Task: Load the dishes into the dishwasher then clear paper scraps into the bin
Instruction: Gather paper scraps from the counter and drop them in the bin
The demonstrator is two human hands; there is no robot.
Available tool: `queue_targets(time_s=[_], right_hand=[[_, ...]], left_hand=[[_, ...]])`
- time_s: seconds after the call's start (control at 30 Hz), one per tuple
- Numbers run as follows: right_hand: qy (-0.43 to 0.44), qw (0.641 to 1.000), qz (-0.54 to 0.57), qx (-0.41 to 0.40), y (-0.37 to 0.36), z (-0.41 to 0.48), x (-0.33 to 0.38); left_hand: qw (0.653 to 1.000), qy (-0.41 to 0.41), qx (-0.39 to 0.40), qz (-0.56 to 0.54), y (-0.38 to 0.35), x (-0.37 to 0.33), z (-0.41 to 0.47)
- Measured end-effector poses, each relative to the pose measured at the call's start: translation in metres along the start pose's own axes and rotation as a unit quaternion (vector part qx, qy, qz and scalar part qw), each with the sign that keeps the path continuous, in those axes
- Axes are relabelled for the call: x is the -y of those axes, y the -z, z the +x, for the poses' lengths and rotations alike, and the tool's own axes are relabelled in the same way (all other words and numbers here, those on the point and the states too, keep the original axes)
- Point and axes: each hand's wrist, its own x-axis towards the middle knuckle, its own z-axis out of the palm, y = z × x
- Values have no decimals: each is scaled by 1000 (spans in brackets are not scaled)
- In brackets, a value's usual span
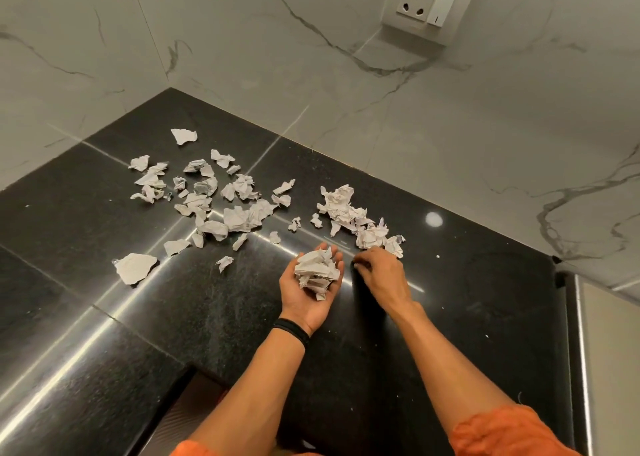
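Head view: the black stone counter (450, 299) fills most of the picture, under the wall socket (427, 5). The paper scraps are all on it. The widest scatter (221, 206) lies far down and left from the socket. A tighter heap (349, 213) lies almost straight below the socket. One big flat piece (133, 267) lies alone, the farthest left from it.

Below the socket and nearer to the person, the left hand (304, 308) is turned palm up. Its fingers are curved a little around a crumpled handful (317, 270), holding it like a cup. The right hand (381, 275) is palm down, just beside the near edge of the heap. Its fingertips are bent to the counter, but I cannot tell if they pinch a scrap. Some tiny white crumbs (437, 256) lie below the socket.

I judge the paper to be very light, soft and not fragile. It crushes easily, so any pinch will hold it. The polished stone looks slippery, so sweeping the pieces together with a flat hand should work well. The crumpled ones give ridges to take. The flat piece is better lifted at its torn edge. The loose handful can spill, so it needs closing.
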Motion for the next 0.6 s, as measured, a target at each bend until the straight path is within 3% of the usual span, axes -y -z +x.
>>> queue_targets(time_s=[0.07, 0.17, 0.27, 0.43, 0.6], right_hand=[[-17, 999, 42, -25, -2, -3, 2], [-89, 964, 223, -111, 10, -10, 16], [-29, 931, 347, -113, 30, -27, 42], [84, 949, 301, -34, 28, -49, 63], [-29, 902, 407, -142, 33, -46, 38]], left_hand=[[1000, -6, -9, 8, 1, 0, 0], [999, -23, -29, 25, 0, -2, 3], [998, -33, -46, 34, 0, 2, 7], [999, -24, -36, 28, -13, 15, 9], [1000, -20, -23, 6, -17, 16, 9]])
